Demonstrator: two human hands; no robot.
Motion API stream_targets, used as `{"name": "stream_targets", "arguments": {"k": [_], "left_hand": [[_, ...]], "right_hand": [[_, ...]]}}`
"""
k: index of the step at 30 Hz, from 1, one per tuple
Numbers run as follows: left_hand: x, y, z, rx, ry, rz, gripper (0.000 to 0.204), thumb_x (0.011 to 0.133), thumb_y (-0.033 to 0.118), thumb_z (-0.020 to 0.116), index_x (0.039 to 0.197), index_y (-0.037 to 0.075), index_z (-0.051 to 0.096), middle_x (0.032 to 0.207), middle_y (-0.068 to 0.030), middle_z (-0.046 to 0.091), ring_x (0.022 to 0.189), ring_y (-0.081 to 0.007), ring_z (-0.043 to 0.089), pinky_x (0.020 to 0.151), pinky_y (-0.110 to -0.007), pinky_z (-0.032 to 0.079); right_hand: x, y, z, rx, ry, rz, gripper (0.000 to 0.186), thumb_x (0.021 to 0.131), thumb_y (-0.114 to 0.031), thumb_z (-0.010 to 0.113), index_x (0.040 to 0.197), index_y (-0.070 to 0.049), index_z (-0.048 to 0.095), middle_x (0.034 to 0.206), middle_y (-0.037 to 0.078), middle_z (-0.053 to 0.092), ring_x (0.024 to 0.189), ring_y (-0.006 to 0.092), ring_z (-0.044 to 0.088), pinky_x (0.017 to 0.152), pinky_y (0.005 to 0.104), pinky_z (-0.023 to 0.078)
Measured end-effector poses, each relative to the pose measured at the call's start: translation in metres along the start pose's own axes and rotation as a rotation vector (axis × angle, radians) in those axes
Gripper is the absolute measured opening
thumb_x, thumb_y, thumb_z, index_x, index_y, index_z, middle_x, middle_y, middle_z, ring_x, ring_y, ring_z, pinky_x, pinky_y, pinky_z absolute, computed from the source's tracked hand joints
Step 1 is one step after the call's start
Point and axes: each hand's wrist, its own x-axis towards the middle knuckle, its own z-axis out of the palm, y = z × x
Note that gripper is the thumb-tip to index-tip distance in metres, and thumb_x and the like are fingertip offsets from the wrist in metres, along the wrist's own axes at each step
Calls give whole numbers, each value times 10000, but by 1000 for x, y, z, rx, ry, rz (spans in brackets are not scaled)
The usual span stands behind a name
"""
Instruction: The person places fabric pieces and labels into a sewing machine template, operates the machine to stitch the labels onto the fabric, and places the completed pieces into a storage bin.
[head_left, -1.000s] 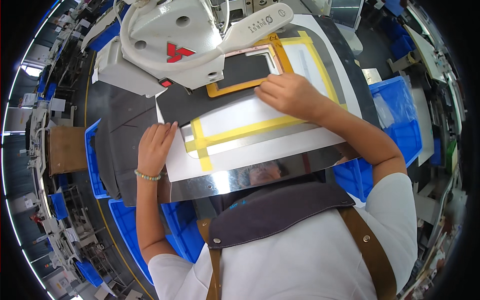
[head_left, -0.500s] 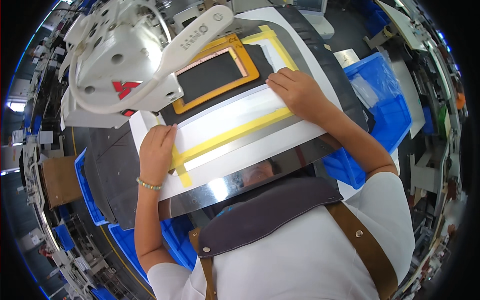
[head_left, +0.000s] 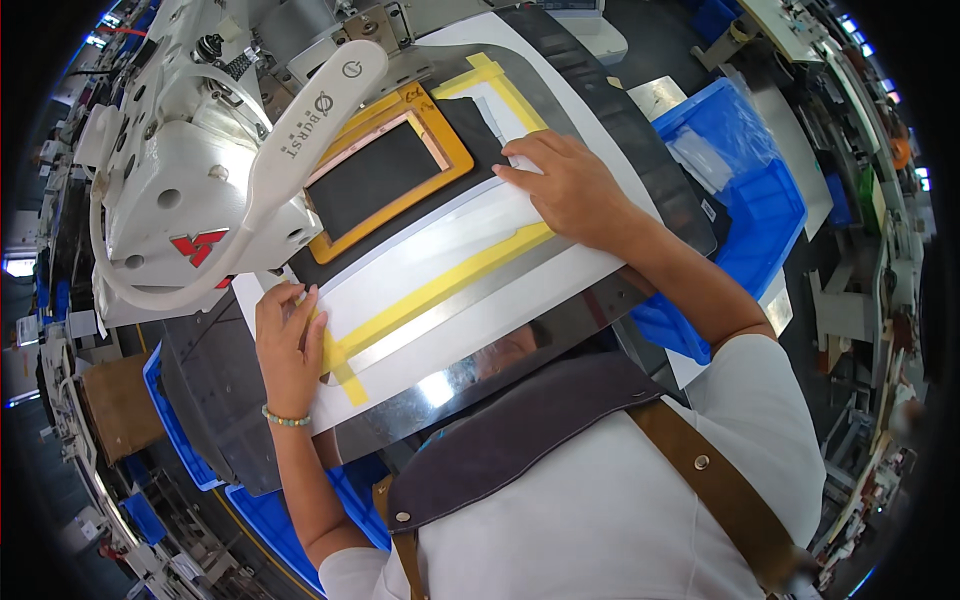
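Note:
A white board (head_left: 380, 395) with yellow tape (head_left: 455, 270) lies on a metal plate (head_left: 575, 310). On it, beside a white sewing machine (head_left: 170, 200), are a dark sheet (head_left: 475, 135) and an orange frame (head_left: 450, 155) with a pale inner rim round a dark centre. My left hand (head_left: 288, 350) rests at the board's left end, touching it with bent fingers spread apart. My right hand (head_left: 570, 190) lies near the board's right end, fingertips apart on the border between dark sheet and white strip; whether they pinch that edge is unclear.
Blue bins stand at the right (head_left: 750, 240) and lower left (head_left: 270, 520), the right one holding clear plastic. A cardboard box (head_left: 115, 400) sits at the left. Dark material (head_left: 205, 390) lies left of the board. Benches and machines line both sides.
The board now appears tilted, its left end lower in view. The frame and dark sheet sit farther left relative to the tape. My left hand is lower, its fingers more spread.

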Motion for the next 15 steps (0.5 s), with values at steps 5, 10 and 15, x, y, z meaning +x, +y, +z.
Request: {"name": "stream_targets", "arguments": {"k": [5, 10, 15], "left_hand": [[4, -3, 5, -6, 4, 18, 296, 937, 27, 751, 1231, 22, 787, 1284, -172, 677, 1206, -348, 651, 1004, -434, 557], [1, -10, 4, -21, -16, 11, 294, 986, -11, 685, 1267, -7, 772, 1303, -189, 673, 1219, -355, 651, 1035, -446, 525], [-11, -16, 1, 3, -27, 8, 298, 1024, -15, 649, 1300, -25, 760, 1328, -183, 663, 1233, -347, 642, 1050, -448, 505]], "right_hand": [[-6, 7, -3, 18, 15, 48, 342, 884, -21, 705, 1211, -10, 803, 1298, 135, 687, 1243, 302, 628, 1027, 438, 516], [-6, 16, 1, 66, 85, 6, 350, 849, 3, 699, 1171, -62, 819, 1298, 119, 707, 1203, 325, 658, 1036, 438, 545], [-20, 67, -46, -97, 361, 291, 248, 958, -117, 706, 1169, -131, 838, 1336, 43, 745, 1177, 253, 710, 927, 388, 606]]}}
